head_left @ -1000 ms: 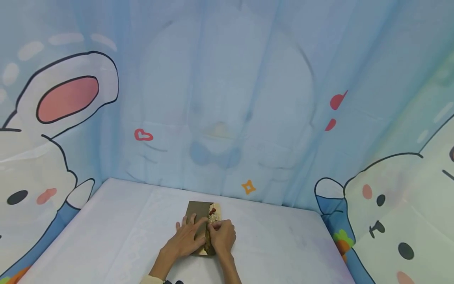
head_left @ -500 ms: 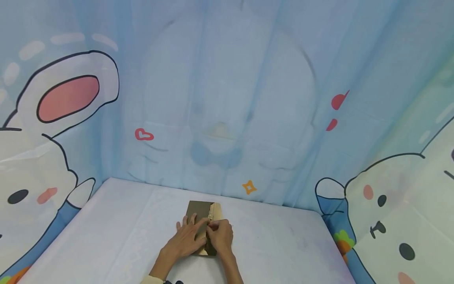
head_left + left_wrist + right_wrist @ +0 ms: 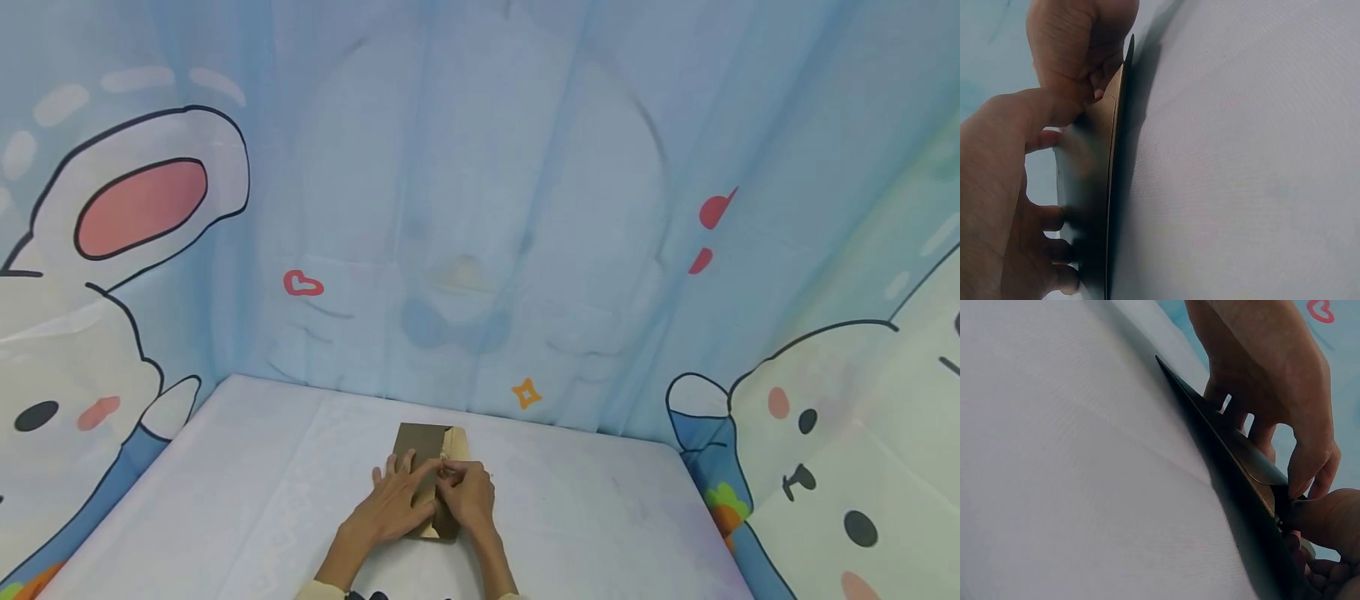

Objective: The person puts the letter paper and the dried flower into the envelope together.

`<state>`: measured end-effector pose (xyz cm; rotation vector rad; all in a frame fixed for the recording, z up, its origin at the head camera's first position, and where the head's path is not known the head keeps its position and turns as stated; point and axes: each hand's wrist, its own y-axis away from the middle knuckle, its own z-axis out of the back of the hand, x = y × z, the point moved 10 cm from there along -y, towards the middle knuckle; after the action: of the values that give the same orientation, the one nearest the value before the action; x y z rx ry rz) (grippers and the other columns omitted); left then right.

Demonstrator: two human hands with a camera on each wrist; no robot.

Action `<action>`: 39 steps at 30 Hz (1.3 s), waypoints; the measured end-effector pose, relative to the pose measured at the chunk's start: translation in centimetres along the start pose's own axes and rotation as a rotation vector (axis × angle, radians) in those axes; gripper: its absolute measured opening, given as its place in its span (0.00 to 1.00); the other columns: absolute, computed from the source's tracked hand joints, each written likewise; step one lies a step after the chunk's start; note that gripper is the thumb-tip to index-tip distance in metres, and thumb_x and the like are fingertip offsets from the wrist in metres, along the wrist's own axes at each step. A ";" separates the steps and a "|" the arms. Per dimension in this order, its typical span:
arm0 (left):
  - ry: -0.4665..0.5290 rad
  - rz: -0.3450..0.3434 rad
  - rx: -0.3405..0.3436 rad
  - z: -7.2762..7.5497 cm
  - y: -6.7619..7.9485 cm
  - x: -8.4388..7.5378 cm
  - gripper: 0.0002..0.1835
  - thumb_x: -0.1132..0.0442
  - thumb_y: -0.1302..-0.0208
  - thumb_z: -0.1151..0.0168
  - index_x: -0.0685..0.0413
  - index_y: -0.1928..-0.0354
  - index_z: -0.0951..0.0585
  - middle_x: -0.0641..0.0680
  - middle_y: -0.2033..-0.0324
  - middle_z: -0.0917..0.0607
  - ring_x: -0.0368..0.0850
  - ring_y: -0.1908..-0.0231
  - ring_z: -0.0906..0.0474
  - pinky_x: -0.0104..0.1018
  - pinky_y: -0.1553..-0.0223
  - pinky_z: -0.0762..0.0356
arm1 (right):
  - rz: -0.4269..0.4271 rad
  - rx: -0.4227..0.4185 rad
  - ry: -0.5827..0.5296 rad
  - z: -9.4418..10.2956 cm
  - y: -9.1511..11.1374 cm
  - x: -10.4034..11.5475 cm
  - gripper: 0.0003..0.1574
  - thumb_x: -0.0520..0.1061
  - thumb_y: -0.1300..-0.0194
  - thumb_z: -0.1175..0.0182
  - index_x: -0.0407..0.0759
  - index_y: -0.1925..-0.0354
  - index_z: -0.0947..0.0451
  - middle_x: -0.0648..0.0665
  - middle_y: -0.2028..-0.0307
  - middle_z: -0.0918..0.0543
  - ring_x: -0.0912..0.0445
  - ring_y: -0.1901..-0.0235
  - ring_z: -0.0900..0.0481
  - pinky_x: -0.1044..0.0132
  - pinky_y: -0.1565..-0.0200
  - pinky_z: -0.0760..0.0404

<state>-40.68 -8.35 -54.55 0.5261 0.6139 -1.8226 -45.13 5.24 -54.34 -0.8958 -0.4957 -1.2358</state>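
A flat gold-brown card, shaped like an envelope [image 3: 415, 440], lies on the white table below centre in the head view. Along its right side runs a cream strip [image 3: 457, 446]. My left hand [image 3: 392, 504] presses on the card with spread fingers. At the seam beside the strip, my right hand [image 3: 472, 500] pinches the card's edge or flap between thumb and forefinger; the exact part is hidden by the fingers. In the left wrist view the card [image 3: 1100, 144] is seen edge-on, with the fingers of both hands close together near its top end.
A white cloth covers the table [image 3: 592, 508] around the card. Behind and at both sides hangs a pale blue curtain [image 3: 465, 167] printed with cartoon rabbits.
The red and white decoration seen earlier on the strip is now mostly out of sight. My right hand has shifted slightly along the seam; my left hand stays in place.
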 end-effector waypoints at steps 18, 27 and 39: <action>-0.012 -0.032 0.011 -0.3 0.1 -0.5 0.37 0.48 0.24 0.38 0.44 0.17 0.34 0.81 0.20 0.39 0.94 0.24 0.45 0.91 0.32 0.44 | -0.065 0.013 -0.006 0.3 -0.6 -1.2 0.20 0.33 0.45 0.25 0.38 0.52 0.06 0.48 0.81 0.15 0.61 0.83 0.27 0.67 0.79 0.29; 0.002 -0.039 0.038 0.0 0.7 0.0 0.40 0.44 0.22 0.35 0.40 0.15 0.37 0.81 0.20 0.41 0.95 0.24 0.48 0.89 0.29 0.45 | -0.122 -0.113 0.026 5.0 0.3 -1.9 0.21 0.39 0.43 0.19 0.35 0.50 0.07 0.45 0.76 0.11 0.59 0.79 0.21 0.65 0.74 0.24; -0.153 -0.027 -0.067 4.3 0.7 -1.4 0.38 0.40 0.20 0.40 0.37 0.14 0.37 0.76 0.19 0.37 0.88 0.24 0.40 0.92 0.32 0.45 | 0.093 -0.142 0.260 11.0 0.7 -0.3 0.27 0.48 0.29 0.27 0.35 0.38 0.14 0.34 0.46 0.10 0.41 0.47 0.13 0.42 0.45 0.16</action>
<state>-39.84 -10.33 -50.48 0.3315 0.5776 -1.8414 -43.10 14.32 -48.39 -0.8516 -0.1591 -1.2917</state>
